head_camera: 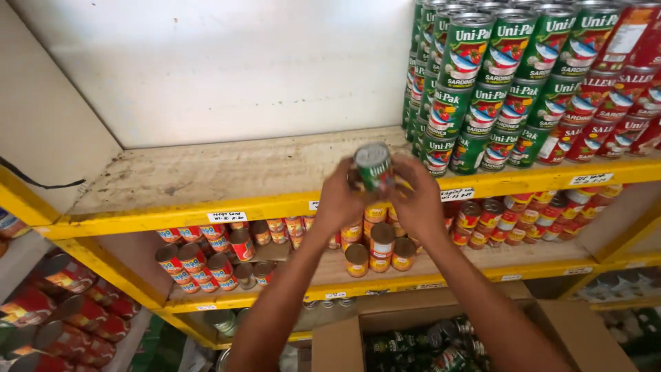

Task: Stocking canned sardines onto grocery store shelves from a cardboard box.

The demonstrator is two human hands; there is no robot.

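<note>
Both my hands are raised in front of the yellow shelf unit and hold cans between them. My left hand (pixel 339 198) grips from the left and my right hand (pixel 415 200) from the right. A green-labelled can (pixel 373 165) with a silver lid sticks up on top; more cans seem to be in the grip below it, largely hidden by my fingers. The cans hover at the front edge of the top wooden shelf board (pixel 227 172). To the right on that shelf stands a stack of green cans (pixel 482 83) lying on their sides.
Red-labelled cans (pixel 613 103) are stacked right of the green ones. The lower shelf holds red cans (pixel 200 258) and orange-yellow cans (pixel 379 241). An open cardboard box (pixel 427 348) with dark cans sits below my arms. More red cans (pixel 55 310) lie at the lower left.
</note>
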